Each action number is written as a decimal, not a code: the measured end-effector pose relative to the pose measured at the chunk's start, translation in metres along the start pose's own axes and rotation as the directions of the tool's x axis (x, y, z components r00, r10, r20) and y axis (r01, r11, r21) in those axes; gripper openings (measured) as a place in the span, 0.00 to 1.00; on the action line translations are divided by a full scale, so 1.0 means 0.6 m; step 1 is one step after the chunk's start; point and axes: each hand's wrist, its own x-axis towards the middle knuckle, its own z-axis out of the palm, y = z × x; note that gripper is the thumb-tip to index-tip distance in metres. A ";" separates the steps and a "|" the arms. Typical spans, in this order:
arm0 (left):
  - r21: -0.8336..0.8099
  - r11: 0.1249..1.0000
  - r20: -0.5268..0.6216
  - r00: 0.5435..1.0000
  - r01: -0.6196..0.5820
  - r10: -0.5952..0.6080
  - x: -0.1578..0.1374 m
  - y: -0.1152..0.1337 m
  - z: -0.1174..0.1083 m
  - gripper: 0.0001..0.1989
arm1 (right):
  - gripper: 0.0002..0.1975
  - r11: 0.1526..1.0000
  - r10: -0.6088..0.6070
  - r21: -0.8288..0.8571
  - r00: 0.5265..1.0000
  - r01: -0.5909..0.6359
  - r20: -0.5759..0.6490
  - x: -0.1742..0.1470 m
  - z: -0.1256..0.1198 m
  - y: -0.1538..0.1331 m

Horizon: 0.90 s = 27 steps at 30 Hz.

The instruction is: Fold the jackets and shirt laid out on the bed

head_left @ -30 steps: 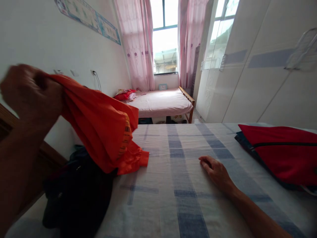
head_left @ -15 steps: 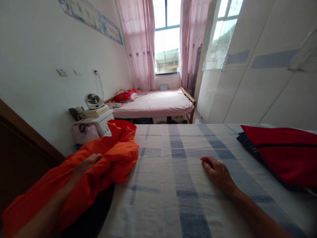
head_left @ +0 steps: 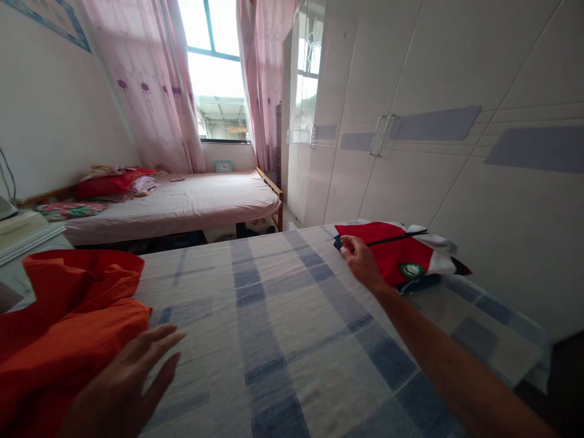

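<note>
My left hand (head_left: pixel 137 371) hovers over the checked bedsheet with thumb and fingers apart and nothing in it. Just beyond it, a crumpled orange garment (head_left: pixel 86 328) lies at the left side of the bed. My right hand (head_left: pixel 362 260) reaches to the near-left edge of a folded red garment (head_left: pixel 387 249) with white parts, a black stripe and a round green badge. Its fingers are slightly bent and spread; whether they touch the cloth is hard to tell. A dark blue piece of clothing (head_left: pixel 422 284) shows under the red one.
The blue-and-white checked bedsheet (head_left: pixel 314 340) spreads below both hands. Behind stands a second bed (head_left: pixel 210 198) with a pink sheet and piled bedding. A white wardrobe (head_left: pixel 438 79) lines the right side. A white cabinet (head_left: pixel 34 240) stands at the left.
The view has turned right. My left hand has come off the orange garment. My right hand has moved from the bare sheet to the folded red garment.
</note>
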 end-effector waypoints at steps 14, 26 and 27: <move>-0.072 0.984 0.007 0.987 -0.161 0.162 -0.014 0.034 0.062 0.12 | 0.24 0.656 0.164 -0.699 0.958 -0.285 -0.237 0.081 -0.139 0.214; -0.136 0.990 0.050 0.998 -0.025 0.032 -0.022 0.046 0.069 0.12 | 0.14 0.952 -0.047 -0.305 0.965 -0.036 -0.259 0.040 -0.113 0.078; -0.142 0.990 0.058 0.998 -0.019 0.028 -0.022 0.047 0.069 0.12 | 0.15 0.975 -0.052 -0.223 0.972 0.000 -0.229 0.038 -0.105 0.042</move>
